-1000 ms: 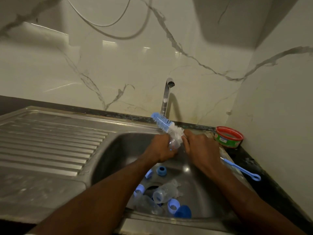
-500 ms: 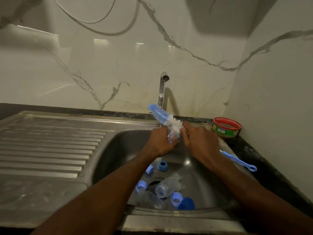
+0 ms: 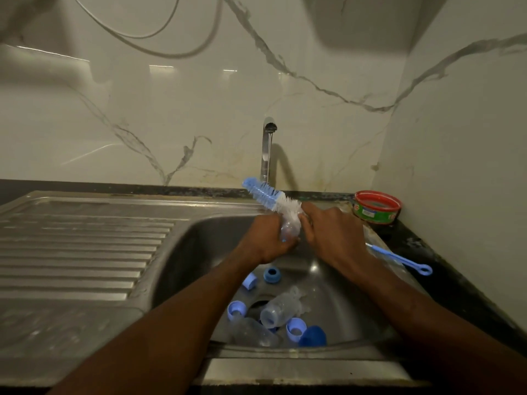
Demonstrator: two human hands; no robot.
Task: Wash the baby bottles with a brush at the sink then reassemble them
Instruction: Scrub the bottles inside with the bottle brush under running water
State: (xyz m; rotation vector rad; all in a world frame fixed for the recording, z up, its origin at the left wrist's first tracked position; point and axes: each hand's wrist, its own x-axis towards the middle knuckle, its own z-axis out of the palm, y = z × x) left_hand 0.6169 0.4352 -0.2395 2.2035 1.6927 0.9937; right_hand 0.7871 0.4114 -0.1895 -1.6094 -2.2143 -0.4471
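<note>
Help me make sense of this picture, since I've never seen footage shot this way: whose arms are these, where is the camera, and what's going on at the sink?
The camera sits on a person's head and looks down, so the two arms are their own. The left hand grips a clear baby bottle over the steel sink. The right hand holds a bottle brush, whose blue and white bristles stick out towards the tap. In the basin lie more clear bottles and blue rings and caps. On the dark counter to the right lie a thin blue brush and a red-rimmed tub.
</note>
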